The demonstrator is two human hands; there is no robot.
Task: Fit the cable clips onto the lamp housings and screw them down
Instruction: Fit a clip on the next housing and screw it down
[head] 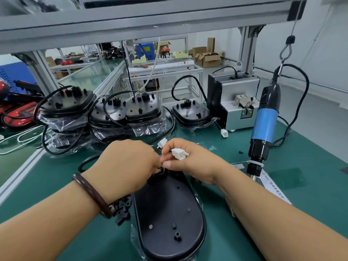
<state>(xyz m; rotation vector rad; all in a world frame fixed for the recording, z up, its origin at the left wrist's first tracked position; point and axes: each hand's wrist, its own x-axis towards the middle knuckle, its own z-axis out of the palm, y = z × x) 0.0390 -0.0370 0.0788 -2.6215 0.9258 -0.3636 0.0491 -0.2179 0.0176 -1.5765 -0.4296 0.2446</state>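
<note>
A black oval lamp housing point(169, 213) lies back-up on the green mat in front of me, in a clear bag. My left hand point(126, 164) and my right hand point(188, 161) meet over its far end. A white cable connector point(179, 153) sits in the curled fingers of my right hand. My left fingers are curled down at the housing's far end; what they pinch is hidden. A pile of small black cable clips point(122, 210) lies beside my left wrist. A second white connector point(162, 142) shows just beyond my fingers.
A blue and black electric screwdriver point(263, 127) hangs on a hook at the right. Behind it stands a grey screw feeder point(237, 102). Several bagged lamp housings with cables point(105, 113) are stacked at the back. Red lamps point(17, 113) lie at far left.
</note>
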